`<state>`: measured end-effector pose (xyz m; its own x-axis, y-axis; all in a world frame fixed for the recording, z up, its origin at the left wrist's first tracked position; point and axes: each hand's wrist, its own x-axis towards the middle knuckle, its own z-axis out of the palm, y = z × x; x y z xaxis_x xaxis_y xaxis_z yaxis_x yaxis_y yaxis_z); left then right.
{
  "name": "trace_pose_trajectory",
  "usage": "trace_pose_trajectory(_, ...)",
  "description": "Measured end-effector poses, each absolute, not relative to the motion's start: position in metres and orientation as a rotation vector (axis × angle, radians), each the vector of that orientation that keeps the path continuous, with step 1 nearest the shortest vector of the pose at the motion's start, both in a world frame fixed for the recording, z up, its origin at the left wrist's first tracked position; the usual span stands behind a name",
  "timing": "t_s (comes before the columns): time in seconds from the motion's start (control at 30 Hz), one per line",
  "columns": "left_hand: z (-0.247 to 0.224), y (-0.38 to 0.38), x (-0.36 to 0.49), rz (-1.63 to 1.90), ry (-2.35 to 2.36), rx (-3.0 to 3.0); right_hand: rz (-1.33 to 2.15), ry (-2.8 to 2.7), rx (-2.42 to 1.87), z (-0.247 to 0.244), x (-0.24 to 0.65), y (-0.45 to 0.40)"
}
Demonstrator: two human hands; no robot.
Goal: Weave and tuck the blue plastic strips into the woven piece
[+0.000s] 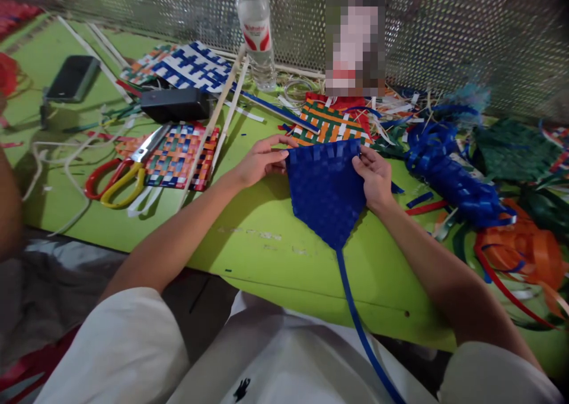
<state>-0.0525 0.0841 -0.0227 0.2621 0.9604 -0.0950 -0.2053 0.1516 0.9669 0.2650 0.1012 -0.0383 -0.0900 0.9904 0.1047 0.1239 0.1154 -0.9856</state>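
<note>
Between my hands is a blue woven piece (328, 194), flat along its top edge and tapering to a point at the bottom. From that point a long blue strip (351, 303) runs down past the table's front edge toward me. My left hand (267, 162) pinches the piece's upper left corner. At the upper right corner my right hand (376, 176) grips it, thumb on the front face. Just behind it lies an orange, green and white woven piece (331, 122), partly covered by the blue one.
Left on the green table (262, 256) lie scissors (128, 170), a multicoloured woven mat (182, 158), a black box (175, 103) and a phone (73, 78). A water bottle (256, 34) stands at the back. Blue strip coils (457, 173) and orange strips (524, 247) crowd the right. A person's arm shows far left.
</note>
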Motion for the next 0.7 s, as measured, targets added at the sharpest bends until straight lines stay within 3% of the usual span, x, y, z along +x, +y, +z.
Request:
trace_pose_trajectory(0.47,-0.020,0.081,-0.050,1.054,0.995,1.243,1.138,-1.356,-1.151,-0.037,0.265,0.100)
trace_pose_trajectory(0.7,-0.022,0.073,-0.032,1.172,1.160,1.350,0.984,-1.440,-1.183,-0.043,0.263,0.101)
